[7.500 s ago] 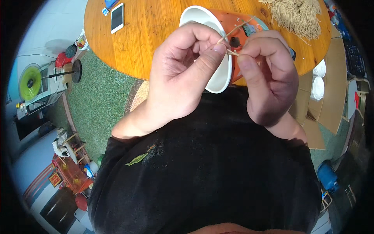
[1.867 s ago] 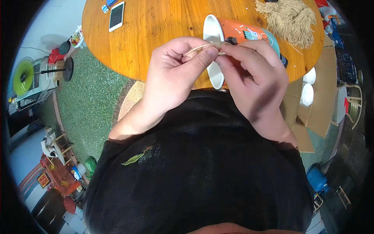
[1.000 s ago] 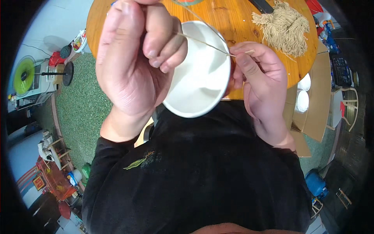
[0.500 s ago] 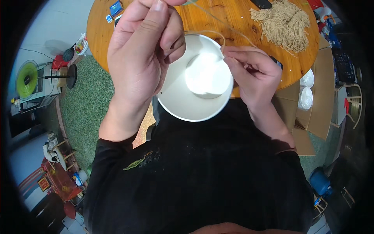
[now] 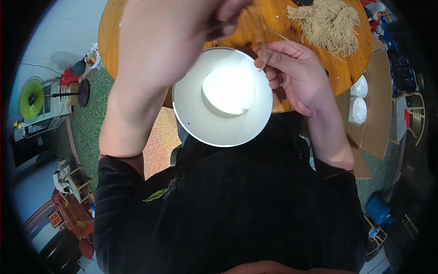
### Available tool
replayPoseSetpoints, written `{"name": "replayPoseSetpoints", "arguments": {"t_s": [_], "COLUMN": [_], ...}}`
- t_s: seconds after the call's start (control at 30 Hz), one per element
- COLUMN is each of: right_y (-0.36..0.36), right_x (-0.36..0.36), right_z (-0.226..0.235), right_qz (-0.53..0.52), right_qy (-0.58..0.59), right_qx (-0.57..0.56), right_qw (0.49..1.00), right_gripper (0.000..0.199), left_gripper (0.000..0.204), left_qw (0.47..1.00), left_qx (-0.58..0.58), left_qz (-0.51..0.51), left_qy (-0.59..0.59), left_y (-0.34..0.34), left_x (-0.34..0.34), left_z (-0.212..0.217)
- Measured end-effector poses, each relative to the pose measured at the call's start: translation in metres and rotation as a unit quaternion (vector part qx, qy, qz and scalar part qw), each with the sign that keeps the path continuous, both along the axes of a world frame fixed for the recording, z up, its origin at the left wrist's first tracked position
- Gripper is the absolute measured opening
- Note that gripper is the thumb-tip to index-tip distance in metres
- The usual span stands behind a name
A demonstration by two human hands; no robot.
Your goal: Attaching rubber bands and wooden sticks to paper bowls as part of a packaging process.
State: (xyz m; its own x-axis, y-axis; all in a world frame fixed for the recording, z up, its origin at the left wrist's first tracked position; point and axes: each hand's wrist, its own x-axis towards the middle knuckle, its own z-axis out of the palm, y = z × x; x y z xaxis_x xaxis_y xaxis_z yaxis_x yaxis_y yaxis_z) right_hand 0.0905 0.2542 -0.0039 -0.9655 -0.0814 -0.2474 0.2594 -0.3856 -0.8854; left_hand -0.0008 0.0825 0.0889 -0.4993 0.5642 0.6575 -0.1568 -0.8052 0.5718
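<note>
A round white tub stands before me at the table edge, its mouth toward me and its bottom brightly lit. A small dark spot shows on its inner wall. My right hand is at the tub's right rim, thumb and finger pinched on a thin tan cord. My left hand is raised high, above the tub's upper left side, and is blurred. Its visible fingers are curled; the fingertips run out at the top edge, so what they hold is hidden. A bundle of tan cords lies at the table's far right.
The round wooden table reaches toward me. An open cardboard box with white wrapped rolls stands at the right. A green-bladed fan is on the left, beside green floor. A blue water jug is at lower right.
My left hand has moved up and slightly left, its fingertips leaving the picture. My right hand stays by the rim with the cord. The tub appears slightly lower and more to the left.
</note>
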Motion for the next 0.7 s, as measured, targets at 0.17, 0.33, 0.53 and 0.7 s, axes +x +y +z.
{"name": "replayPoseSetpoints", "arguments": {"t_s": [0.17, 0.33, 0.53, 0.7], "right_y": [0.017, 0.029, 0.036, 0.033], "right_x": [-0.003, -0.008, -0.004, 0.008], "right_z": [0.005, 0.0, -0.036, -0.051], "right_qz": [0.045, 0.098, 0.071, 0.029], "right_qy": [0.007, 0.044, 0.037, 0.046], "right_qx": [0.055, 0.067, -0.142, -0.224], "right_qw": [0.997, 0.992, 0.987, 0.973], "right_gripper": [0.019, 0.021, 0.018, 0.024], "left_gripper": [0.023, 0.023, 0.046, 0.031], "left_qw": [0.905, 0.937, 0.772, 0.712], "left_qx": [-0.387, -0.325, -0.185, -0.364], "left_qz": [0.152, 0.059, 0.271, 0.28], "left_qy": [0.094, 0.114, 0.544, 0.532], "left_y": [0.012, 0.03, 0.045, 0.021], "left_x": [0.009, -0.003, -0.014, 0.001], "left_z": [0.022, 0.027, -0.006, -0.029]}}
